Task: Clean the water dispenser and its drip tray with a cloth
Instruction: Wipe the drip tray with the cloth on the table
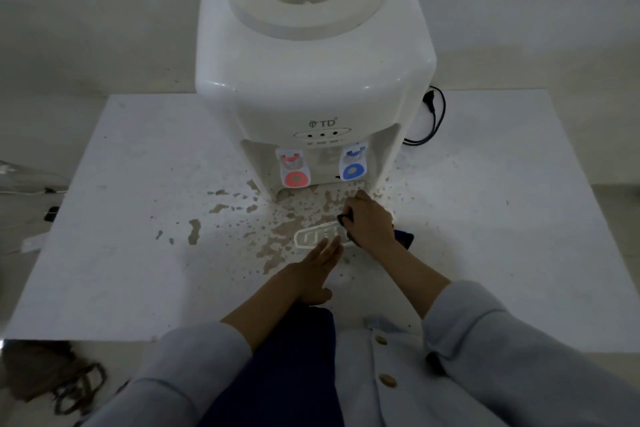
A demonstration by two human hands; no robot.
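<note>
While the white water dispenser [313, 80] stands at the far edge of the white table [138, 253], broad bare surface lies open to both sides of it; brown splatter [273, 236] spreads before its base. The drip tray [320, 236], out in front of the dispenser, lies with its long axis left to right. The right hand [369, 218] grips a dark cloth [403, 237] against the tray; the left hand [317, 267] rests flat, fingers extended. The front reads "TD" [322, 123]
</note>
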